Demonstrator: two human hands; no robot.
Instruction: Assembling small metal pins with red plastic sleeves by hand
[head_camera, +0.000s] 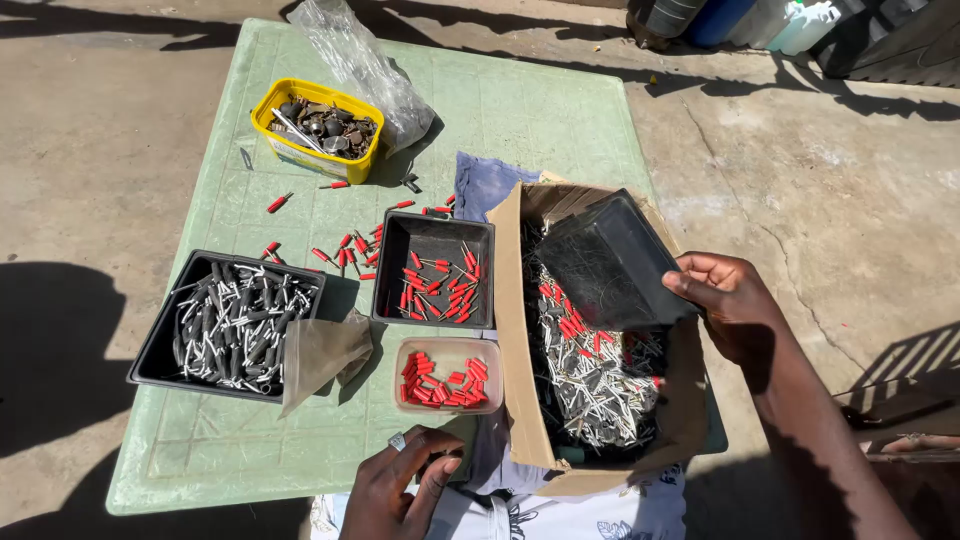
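R hand raised over the cardboard box, R of its middle, thumb + fingers clamped on a black tray, tilted; forearm runs down-R. L hand low, near box's front-L corner, fingers curled in, 1 ring showing.

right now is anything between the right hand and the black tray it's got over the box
Nothing visible: the right hand already has its grip on the edge of the black tray, tilted above the cardboard box of mixed parts.

bare forearms, no sleeves; left hand wears 1 silver ring; white patterned garment below.
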